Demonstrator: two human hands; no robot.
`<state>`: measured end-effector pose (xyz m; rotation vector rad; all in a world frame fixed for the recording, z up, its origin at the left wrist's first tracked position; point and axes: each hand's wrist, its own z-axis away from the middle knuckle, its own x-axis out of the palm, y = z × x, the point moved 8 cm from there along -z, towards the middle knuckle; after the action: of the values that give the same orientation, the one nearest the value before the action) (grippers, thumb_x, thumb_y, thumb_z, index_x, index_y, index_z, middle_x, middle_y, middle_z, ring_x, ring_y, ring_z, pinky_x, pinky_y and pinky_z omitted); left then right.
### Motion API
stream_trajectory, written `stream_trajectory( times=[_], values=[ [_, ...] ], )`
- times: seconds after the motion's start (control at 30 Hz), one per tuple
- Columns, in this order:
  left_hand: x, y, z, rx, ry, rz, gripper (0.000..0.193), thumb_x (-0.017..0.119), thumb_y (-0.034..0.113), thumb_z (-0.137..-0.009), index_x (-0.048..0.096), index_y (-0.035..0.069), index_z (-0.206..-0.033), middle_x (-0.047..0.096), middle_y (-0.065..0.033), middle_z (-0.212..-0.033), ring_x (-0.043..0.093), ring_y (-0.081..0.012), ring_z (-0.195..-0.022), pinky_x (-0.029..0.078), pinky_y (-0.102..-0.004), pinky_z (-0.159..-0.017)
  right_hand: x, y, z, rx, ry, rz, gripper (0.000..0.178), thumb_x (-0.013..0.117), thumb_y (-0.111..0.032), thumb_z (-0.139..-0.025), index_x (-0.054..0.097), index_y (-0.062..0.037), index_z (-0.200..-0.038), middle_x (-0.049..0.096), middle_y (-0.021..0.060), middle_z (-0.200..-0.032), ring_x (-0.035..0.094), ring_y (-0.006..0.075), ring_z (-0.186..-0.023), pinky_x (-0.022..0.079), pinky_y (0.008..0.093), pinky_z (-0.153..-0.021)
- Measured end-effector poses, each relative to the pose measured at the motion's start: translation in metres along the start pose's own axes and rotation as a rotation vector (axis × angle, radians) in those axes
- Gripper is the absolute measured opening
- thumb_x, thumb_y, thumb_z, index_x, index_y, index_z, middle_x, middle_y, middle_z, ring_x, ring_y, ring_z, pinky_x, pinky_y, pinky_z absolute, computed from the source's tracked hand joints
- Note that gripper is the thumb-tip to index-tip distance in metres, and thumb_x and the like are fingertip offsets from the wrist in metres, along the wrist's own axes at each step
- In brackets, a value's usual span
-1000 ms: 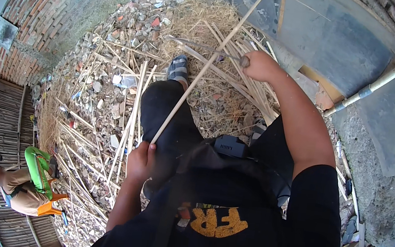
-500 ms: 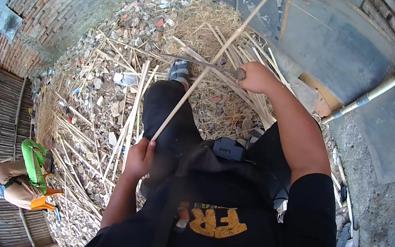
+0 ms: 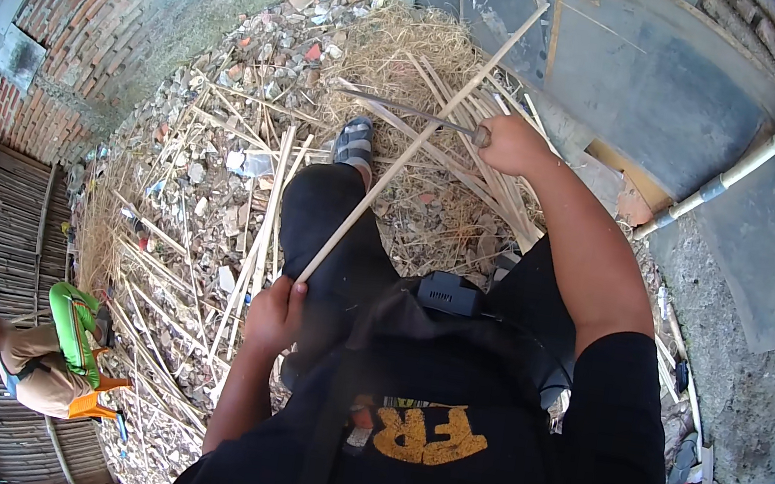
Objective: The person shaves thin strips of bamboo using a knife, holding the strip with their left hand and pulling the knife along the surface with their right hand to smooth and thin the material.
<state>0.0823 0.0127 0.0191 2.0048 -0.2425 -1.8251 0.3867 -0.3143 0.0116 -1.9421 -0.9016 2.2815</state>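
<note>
Toward eight o'clock, our left hand (image 3: 274, 317) has its fingers wrapped round the near end of a pale stick (image 3: 409, 154) slanting to one o'clock; near there our right hand (image 3: 515, 147) grips a knife (image 3: 455, 127), blade crossing the stick. Beyond, straw (image 3: 400, 46) lies at twelve.

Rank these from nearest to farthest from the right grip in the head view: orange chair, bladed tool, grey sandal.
1. Bladed tool: held in the right grip.
2. Grey sandal: to its left, across the pale stick.
3. Orange chair: far lower left.
</note>
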Motion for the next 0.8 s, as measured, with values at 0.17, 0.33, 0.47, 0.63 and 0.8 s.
stream_trajectory(
  times=[0.17,0.33,0.47,0.63,0.8],
  values=[
    [0.004,-0.007,0.002,-0.041,-0.049,0.070,0.035,0.055,0.029,-0.103,0.054,0.002,-0.080,0.059,-0.0261,-0.066,0.059,-0.0492,-0.065,0.043,-0.0547,-0.058,0.004,-0.068,0.031,-0.220,-0.091,0.045,0.014,0.070,-0.018,-0.077,0.070,-0.0083,-0.086,0.069,0.0155,-0.081,0.068,0.0338,-0.079,0.053,0.0466,-0.073],
    [0.013,-0.007,-0.005,-0.011,-0.009,0.180,0.034,0.055,0.027,-0.103,0.053,0.002,-0.080,0.058,-0.0250,-0.064,0.059,-0.0470,-0.063,0.043,-0.0514,-0.056,0.020,-0.040,0.015,-0.245,-0.076,-0.053,0.017,0.067,-0.019,-0.077,0.073,-0.0102,-0.090,0.070,0.0131,-0.079,0.069,0.0325,-0.077,0.055,0.0460,-0.071],
    [0.005,-0.003,-0.002,0.031,-0.007,0.192,0.033,0.054,0.025,-0.104,0.054,0.001,-0.080,0.057,-0.0240,-0.063,0.058,-0.0455,-0.060,0.042,-0.0494,-0.055,0.014,-0.028,0.010,-0.092,-0.144,-0.028,0.018,0.065,-0.016,-0.078,0.074,-0.0109,-0.092,0.070,0.0142,-0.081,0.069,0.0339,-0.079,0.053,0.0464,-0.071],
    [0.006,-0.010,0.005,-0.022,-0.006,0.188,0.033,0.054,0.025,-0.104,0.054,0.001,-0.081,0.058,-0.0228,-0.063,0.059,-0.0445,-0.060,0.043,-0.0484,-0.055,0.001,-0.085,0.036,-0.277,-0.034,-0.007,0.017,0.073,-0.020,-0.075,0.069,-0.0079,-0.087,0.068,0.0165,-0.078,0.067,0.0369,-0.076,0.052,0.0473,-0.070],
    [0.011,-0.002,-0.002,0.006,0.046,0.147,0.034,0.054,0.026,-0.104,0.055,0.002,-0.080,0.058,-0.0223,-0.062,0.059,-0.0445,-0.059,0.043,-0.0492,-0.054,0.006,-0.030,0.011,-0.132,0.076,-0.229,0.017,0.069,-0.016,-0.073,0.070,-0.0077,-0.088,0.067,0.0173,-0.078,0.066,0.0383,-0.076,0.052,0.0486,-0.071]
  ],
)
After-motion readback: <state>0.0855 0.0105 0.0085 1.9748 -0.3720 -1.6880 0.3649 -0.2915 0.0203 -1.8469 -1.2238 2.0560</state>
